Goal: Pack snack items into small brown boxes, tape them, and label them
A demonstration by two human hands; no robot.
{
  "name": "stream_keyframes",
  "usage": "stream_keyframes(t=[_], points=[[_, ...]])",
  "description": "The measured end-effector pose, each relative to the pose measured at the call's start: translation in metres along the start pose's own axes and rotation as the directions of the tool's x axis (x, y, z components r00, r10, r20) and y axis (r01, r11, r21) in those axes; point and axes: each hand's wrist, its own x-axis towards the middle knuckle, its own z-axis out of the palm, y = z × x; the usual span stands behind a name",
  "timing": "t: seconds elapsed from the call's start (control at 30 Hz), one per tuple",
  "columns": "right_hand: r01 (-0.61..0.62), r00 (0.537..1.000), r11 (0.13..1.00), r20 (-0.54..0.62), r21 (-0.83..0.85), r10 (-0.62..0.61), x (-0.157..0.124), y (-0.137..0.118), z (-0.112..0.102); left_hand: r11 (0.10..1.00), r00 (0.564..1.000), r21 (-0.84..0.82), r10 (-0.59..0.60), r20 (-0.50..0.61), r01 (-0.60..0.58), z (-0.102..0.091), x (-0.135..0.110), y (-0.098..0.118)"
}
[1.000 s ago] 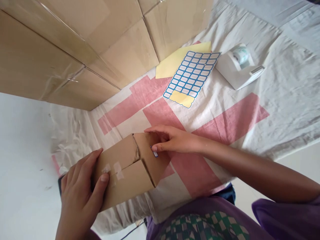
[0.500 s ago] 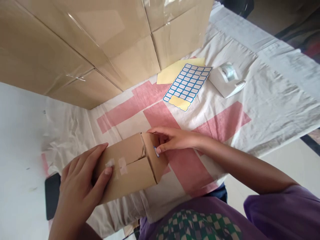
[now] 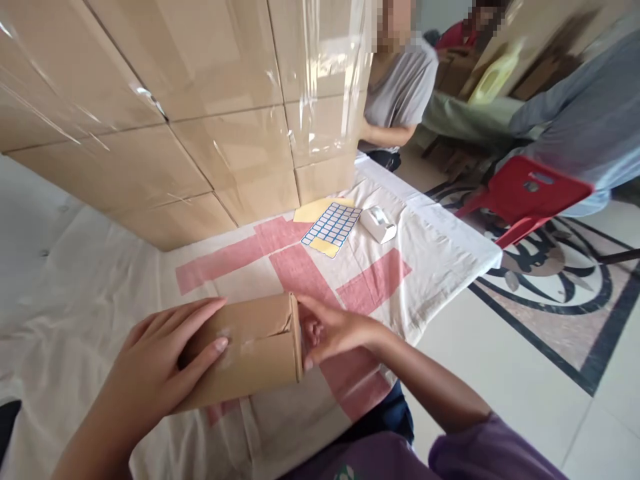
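A small brown cardboard box [image 3: 250, 360] lies in front of me over the cloth-covered table, with clear tape on top and a torn edge near its right end. My left hand [image 3: 165, 353] is wrapped over its left part, thumb on top and fingers along the far side. At the right end is my right hand [image 3: 330, 330], index finger at the far corner, thumb at the near one, other fingers curled between. The end face itself is turned out of sight. Beyond lies a sheet of blue-bordered labels [image 3: 334, 223], part peeled to yellow backing.
A wall of taped cartons [image 3: 220, 147] stands at the back left. A white tape dispenser [image 3: 379, 223] sits beside the label sheet, near yellow paper [image 3: 313, 212]. Red tape strips [image 3: 225, 259] mark the cloth. Beyond are a seated person [image 3: 400, 87] and a red chair [image 3: 543, 190].
The view has tilted up, bringing in people and the chair. The box's right end flap, with a small label under my right thumb before, now stands upright against the end, its face hidden.
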Motion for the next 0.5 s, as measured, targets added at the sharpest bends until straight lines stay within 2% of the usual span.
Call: stream_keyframes(t=[0.07,0.13,0.2,0.3,0.37,0.4,0.43,0.5], points=[[-0.045,0.991,0.990,-0.134,-0.132,0.027,-0.019,-0.004,0.029,0.997,0.997,-0.034,0.076,-0.020,-0.076,0.001,0.002,0.003],[-0.106,0.952,0.953,-0.305,-0.285,0.015,-0.035,-0.004,0.056,0.985,0.987,-0.077,0.149,-0.051,-0.153,0.001,0.005,0.011],[-0.152,0.906,0.919,-0.424,-0.364,-0.017,-0.050,0.001,0.071,0.969,0.974,-0.130,0.195,-0.116,-0.210,-0.002,0.008,0.023],[-0.114,0.826,0.951,-0.560,-0.288,-0.071,-0.088,0.011,0.065,0.944,0.928,-0.225,0.155,-0.340,-0.240,-0.003,0.004,0.037],[-0.065,0.723,0.982,-0.687,-0.180,-0.078,-0.127,0.016,0.042,0.929,0.877,-0.312,0.027,-0.479,-0.199,0.004,-0.006,0.034],[-0.062,0.634,0.986,-0.769,-0.154,-0.080,-0.150,0.016,0.027,0.918,0.864,-0.361,-0.045,-0.502,-0.163,0.012,-0.013,0.029],[-0.072,0.494,0.986,-0.865,-0.148,-0.094,-0.174,0.015,0.009,0.907,0.861,-0.407,-0.118,-0.495,-0.110,0.022,-0.021,0.021],[-0.125,0.113,0.972,-0.976,-0.200,-0.186,-0.215,0.008,-0.032,0.884,0.874,-0.468,-0.233,-0.425,0.008,0.048,-0.039,-0.001]])
